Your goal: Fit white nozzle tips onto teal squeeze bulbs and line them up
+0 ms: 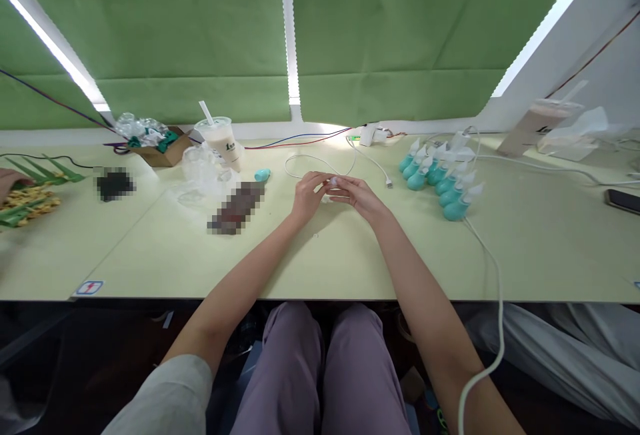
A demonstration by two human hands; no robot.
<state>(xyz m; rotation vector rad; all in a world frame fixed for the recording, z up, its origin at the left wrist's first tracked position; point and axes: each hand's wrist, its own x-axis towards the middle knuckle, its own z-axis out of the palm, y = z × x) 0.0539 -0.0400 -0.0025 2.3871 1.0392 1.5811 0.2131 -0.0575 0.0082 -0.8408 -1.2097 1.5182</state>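
Note:
Above the middle of the table, my left hand (pixel 305 196) and my right hand (pixel 366 200) meet at the fingertips. Both are closed in a pinch around a small whitish piece (pixel 333 182), mostly covered by the fingers, so its kind is unclear. Another white bit (pixel 327 199) shows just beneath the fingers. Off to the right stand several teal bulb-shaped pieces (pixel 455 209) with white flame-like tips, grouped in rows. A single teal piece (pixel 262 174) without a visible tip lies left of my hands.
A white cable (pixel 387 180) loops behind my hands; a thicker one (pixel 495 268) hangs over the front edge. Leftward are a drink cup (pixel 220 142), clear plastic bags (pixel 200 175) and a cardboard box (pixel 167 152). Another drink (pixel 533 125) and a phone (pixel 623 200) are rightward.

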